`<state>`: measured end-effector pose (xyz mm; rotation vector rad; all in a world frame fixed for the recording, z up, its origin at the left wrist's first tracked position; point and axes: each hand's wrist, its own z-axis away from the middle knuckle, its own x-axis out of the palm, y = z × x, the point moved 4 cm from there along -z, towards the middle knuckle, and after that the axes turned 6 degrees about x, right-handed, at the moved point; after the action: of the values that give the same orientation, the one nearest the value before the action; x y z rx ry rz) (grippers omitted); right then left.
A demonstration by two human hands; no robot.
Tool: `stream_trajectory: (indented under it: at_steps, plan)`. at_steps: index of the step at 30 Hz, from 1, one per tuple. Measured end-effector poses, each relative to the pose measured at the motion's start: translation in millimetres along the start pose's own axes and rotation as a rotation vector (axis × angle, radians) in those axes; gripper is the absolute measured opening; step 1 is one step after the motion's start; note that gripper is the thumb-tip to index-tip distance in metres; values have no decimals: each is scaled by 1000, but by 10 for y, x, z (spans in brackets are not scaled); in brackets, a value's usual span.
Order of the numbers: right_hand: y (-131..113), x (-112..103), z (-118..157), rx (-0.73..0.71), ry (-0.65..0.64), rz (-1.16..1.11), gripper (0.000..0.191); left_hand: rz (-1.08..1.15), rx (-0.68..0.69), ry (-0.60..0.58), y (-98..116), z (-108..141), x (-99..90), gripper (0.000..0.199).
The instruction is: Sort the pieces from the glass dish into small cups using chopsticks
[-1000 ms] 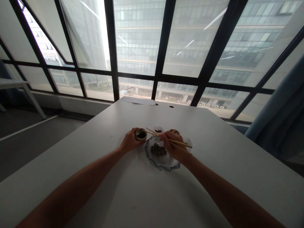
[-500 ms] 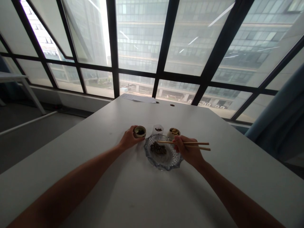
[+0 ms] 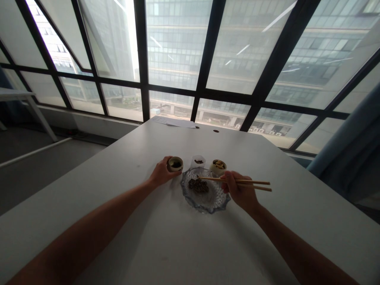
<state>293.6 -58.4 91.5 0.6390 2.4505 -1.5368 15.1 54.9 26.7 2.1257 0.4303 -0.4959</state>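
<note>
Steadying left hand (image 3: 162, 172): wrapped around a small round cup (image 3: 174, 159) at ten o'clock of the scalloped glass dish (image 3: 213, 196), presumably so that tipping is prevented.
Right hand (image 3: 241, 192): closed on wooden chopsticks (image 3: 212, 179), pinched near mid-length at three o'clock, seemingly for control of the tips.
Tips: aimed towards nine o'clock, at the far edge of the dark pieces (image 3: 198, 185); whether anything is gripped cannot be told.
Dark pieces: heaped towards the dish's ten o'clock.
Farther cups: a translucent plastic cup (image 3: 198, 166) at twelve, a cream cup (image 3: 216, 171) at one, probably grouped for easy reach.
</note>
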Motion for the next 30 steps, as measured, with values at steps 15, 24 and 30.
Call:
stream_trajectory:
  at_steps: [15, 24, 30]
  plan:
    - [683, -49, 178, 440, 332, -674, 62, -35, -23, -2, 48, 6, -29, 68]
    - [890, -120, 166, 441, 361, -668, 54, -58, 8, 7, 31, 2, -33, 66]
    - [944, -105, 170, 441, 381, -683, 53, -47, 39, 7, 9, -4, -16, 71]
